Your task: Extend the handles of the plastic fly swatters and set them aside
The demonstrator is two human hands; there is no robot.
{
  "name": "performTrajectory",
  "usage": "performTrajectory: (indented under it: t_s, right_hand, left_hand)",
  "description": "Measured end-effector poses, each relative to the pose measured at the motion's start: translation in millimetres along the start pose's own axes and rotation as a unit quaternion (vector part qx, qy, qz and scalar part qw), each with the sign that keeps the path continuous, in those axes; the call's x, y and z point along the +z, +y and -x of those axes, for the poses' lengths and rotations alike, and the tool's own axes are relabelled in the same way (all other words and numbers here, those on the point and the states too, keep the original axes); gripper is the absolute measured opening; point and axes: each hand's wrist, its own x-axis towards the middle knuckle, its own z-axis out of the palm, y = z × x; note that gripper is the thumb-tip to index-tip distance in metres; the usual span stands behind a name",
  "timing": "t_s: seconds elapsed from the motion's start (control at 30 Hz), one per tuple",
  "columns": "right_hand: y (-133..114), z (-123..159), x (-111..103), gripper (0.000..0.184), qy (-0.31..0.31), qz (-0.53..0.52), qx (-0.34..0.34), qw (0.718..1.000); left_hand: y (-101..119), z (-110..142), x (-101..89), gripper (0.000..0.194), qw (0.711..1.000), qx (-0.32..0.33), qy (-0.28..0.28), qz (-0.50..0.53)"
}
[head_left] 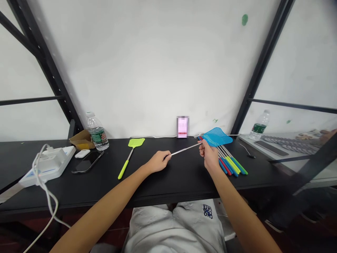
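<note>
Tabletop (168, 184), flat and black, spreads before you to a plain white wall (158, 70), with a dark metal post (50, 70) slanting up on the left and another post (263, 66) on the right. A screen-lit phone (183, 127) stands upright near the wall. To your left sit a water bottle (99, 136), a brown carton (82, 141), a white case (82, 153), a dark phone (88, 162) and a white power strip (61, 167) with cables. Beyond the right-hand post, a second bottle (259, 127) stands on a neighbouring surface.

Your bare forearms reach in from the lower corners and converge over the desk. Your left hand (159, 161) is knuckles-up, closed around the near end of a thin metal rod (185, 149); its grip hides what lies inside. Your right hand (209, 154) pinches the rod's other end between thumb and fingers.

The blue fly swatter (217, 137) you hold lies crosswise, its long axis running left to right and rising slightly away from you. Its perforated head points right, above a bundle of swatters (230, 164) whose coloured handles point toward you and rightward. A lime swatter (123, 170) lies apart on your left, head toward the wall, handle toward you.
</note>
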Motion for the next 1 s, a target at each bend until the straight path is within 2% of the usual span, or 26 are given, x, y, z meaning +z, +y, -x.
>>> performTrajectory:
  t_s: [0.17, 0.23, 0.37, 0.43, 0.67, 1.0]
  right_hand:
    - [-2, -1, 0, 0.038, 0.0, -0.025, 0.039, 0.999]
    - [-3, -4, -2, 0.04, 0.035, -0.041, 0.053, 0.997]
    - [-7, -12, -10, 0.038, 0.15, -0.07, 0.048, 0.985]
    - [-8, -13, -12, 0.036, 0.168, -0.076, 0.047, 0.982]
    - [-2, -10, -7, 0.037, 0.103, -0.047, 0.041, 0.993]
    - [5, -7, -3, 0.033, 0.097, -0.066, 0.025, 0.993]
  left_hand:
    - [2, -1, 0.6, 0.029, 1.0, 0.002, 0.004, 0.006]
    - [2, -1, 0.4, 0.029, 1.0, 0.001, 0.005, 0.007]
    - [1, -2, 0.7, 0.028, 1.0, 0.009, 0.005, 0.001]
    - [0, -2, 1.1, 0.028, 1.0, 0.01, 0.006, -0.005]
    - [1, 1, 1.5, 0.027, 0.999, 0.005, 0.02, -0.025]
    - [4, 2, 4.1, 0.024, 0.997, 0.003, 0.054, -0.063]
